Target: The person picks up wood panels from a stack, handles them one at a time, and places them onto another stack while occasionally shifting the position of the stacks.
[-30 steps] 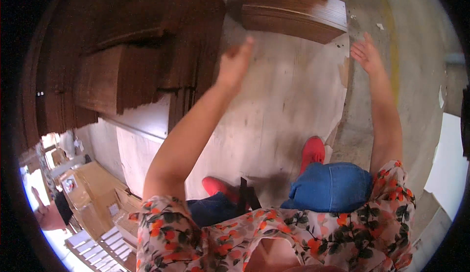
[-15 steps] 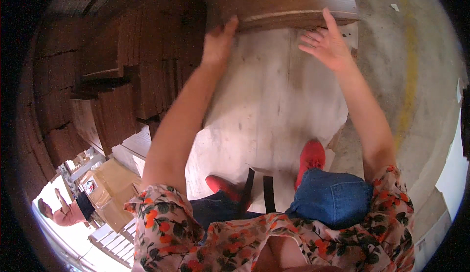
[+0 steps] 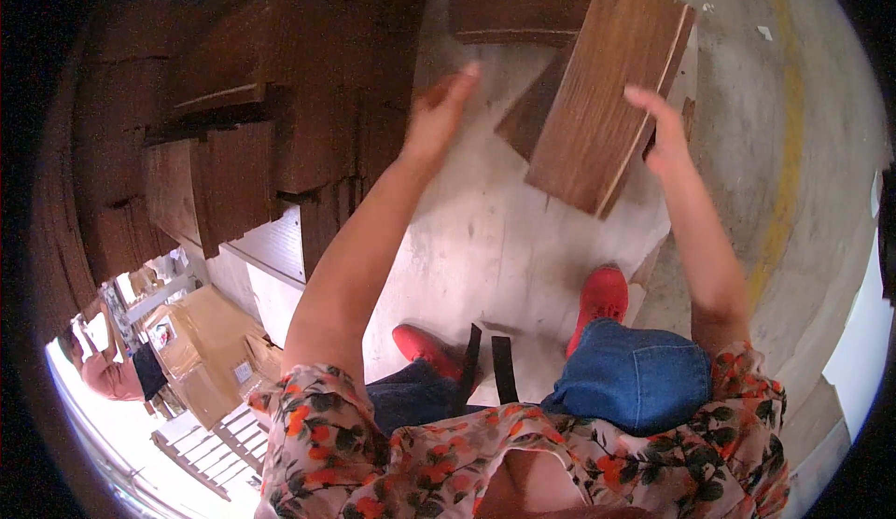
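My right hand [image 3: 665, 136] grips a brown wood-grain board [image 3: 611, 99] by its right long edge. The thumb lies over the top face and the fingers are hidden underneath. The board is tilted at a slant in front of me. My left hand [image 3: 443, 113] is off to the board's left, fingers stretched and touching nothing, slightly blurred. Beyond it lies another brown board piece [image 3: 523, 6], partly covered by the held board. A dark brown corner [image 3: 529, 118] shows under the held board; whether it is a separate board I cannot tell.
Tall stacks of dark brown boards [image 3: 317, 99] rise close on my left. Cardboard boxes [image 3: 201, 342] and a person [image 3: 112, 374] are at the lower left. I stand on a pale panel-like surface [image 3: 485, 239]; concrete floor with a yellow line [image 3: 789, 146] runs along the right.
A board has come up into my right hand and swung to a slant, nearer to me. My left hand has moved slightly right, clear of the boards. The person at lower left has shifted.
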A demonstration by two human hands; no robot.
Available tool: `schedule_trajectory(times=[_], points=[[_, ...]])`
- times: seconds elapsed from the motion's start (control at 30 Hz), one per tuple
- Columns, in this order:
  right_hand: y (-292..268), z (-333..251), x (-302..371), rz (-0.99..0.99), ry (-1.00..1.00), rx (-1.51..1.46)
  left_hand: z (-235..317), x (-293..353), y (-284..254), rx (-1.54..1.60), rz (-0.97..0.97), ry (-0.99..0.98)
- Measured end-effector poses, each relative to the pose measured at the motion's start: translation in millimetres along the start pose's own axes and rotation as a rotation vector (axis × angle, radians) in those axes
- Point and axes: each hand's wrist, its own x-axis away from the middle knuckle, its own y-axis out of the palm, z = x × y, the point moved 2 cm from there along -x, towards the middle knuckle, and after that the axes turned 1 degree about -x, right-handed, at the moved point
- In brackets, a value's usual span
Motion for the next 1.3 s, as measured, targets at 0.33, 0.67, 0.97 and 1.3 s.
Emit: schedule_trajectory(times=[0.33,0.67,0.97,1.3], points=[[58,22,62,-0.485,-0.354,0.509,1,99,18,0.294,-0.406,0.043],[48,67,76,-0.433,-0.261,0.671,-59,119,2,0.031,-0.321,0.292],[63,52,52,-0.459,-0.181,0.701,-45,88,-1,0.04,-0.337,0.333],[81,25,-1,-0.52,-0.311,0.752,-19,32,-1,0.043,-0.185,0.347]])
